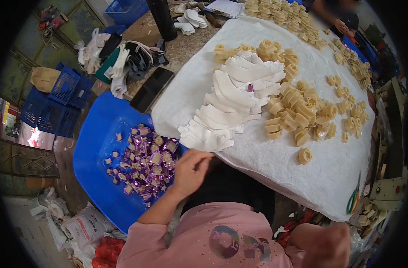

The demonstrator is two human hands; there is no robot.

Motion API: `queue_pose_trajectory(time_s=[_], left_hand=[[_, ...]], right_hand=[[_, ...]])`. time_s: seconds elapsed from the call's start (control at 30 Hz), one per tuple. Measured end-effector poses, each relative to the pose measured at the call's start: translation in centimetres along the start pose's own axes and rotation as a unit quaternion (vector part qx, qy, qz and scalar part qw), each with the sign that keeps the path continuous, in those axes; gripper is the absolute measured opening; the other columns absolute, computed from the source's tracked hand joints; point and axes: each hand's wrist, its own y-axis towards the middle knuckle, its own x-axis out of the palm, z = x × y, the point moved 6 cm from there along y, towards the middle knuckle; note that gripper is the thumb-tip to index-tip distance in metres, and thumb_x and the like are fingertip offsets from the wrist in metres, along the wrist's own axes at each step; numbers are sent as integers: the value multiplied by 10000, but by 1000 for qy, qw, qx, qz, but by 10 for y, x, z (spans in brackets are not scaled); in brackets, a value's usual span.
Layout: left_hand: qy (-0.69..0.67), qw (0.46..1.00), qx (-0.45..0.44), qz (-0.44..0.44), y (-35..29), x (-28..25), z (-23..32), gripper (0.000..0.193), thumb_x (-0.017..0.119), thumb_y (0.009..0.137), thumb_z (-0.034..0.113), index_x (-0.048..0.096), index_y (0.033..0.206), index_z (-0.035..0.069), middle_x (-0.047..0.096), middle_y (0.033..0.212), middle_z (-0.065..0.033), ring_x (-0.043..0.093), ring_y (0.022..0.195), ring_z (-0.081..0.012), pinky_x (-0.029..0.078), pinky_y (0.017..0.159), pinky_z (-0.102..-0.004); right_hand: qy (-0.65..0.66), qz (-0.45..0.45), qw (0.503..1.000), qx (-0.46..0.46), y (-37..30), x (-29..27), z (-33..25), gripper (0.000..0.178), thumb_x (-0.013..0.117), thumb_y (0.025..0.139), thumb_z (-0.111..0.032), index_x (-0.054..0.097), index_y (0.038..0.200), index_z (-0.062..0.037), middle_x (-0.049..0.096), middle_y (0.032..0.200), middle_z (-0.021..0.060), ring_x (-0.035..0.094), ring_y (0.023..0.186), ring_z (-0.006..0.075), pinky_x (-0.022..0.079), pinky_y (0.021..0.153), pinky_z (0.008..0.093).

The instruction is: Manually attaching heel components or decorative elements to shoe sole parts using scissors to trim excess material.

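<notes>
My left hand (190,173) is at the table's near edge, just below a long overlapping pile of thin white curved pieces (233,96). Its fingers are loosely bent, with a gap between thumb and forefinger and nothing visible in them. Low on the right, my right hand (327,248) is raised close to my body and smeared by motion, so its fingers cannot be made out. A small shiny purple bit (250,88) shows among the white pieces. To their right lie heaped cream-coloured, ring-like pieces (298,111), one ring (305,156) apart from them.
A blue tub (94,147) at left holds many small cream pieces with shiny purple wrapping (150,161). A black phone (152,90) lies by the white table cover (257,154). Green-handled scissors (352,202) hang at the right edge. Another person (342,24) is at far right.
</notes>
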Motion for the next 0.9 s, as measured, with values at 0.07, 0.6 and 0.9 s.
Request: queue_pose_trajectory(time_s=[0.07,0.6,0.9], left_hand=[[22,999,4,26,4,-13,-4,137,608,776,-51,649,889,16,628,828,-113,613,755,-251,481,681,-315],[114,991,17,60,126,-9,-21,251,639,786,139,647,1031,89,573,1041,-97,491,1023,-280,349,914,-382],[-128,984,-115,35,171,14,-37,258,603,857,184,639,1021,-11,623,930,-55,543,922,-144,417,832,-284]], right_hand=[[-145,-9,983,112,-14,0,33,93,624,749,-68,562,808,-33,526,658,72,482,570,236,398,599,328],[-489,-152,847,142,-6,61,204,289,694,620,-42,624,899,-65,533,955,59,479,941,249,349,817,397],[-413,-130,883,184,4,79,235,280,679,661,-61,610,932,-45,540,917,80,520,893,257,418,734,364]])
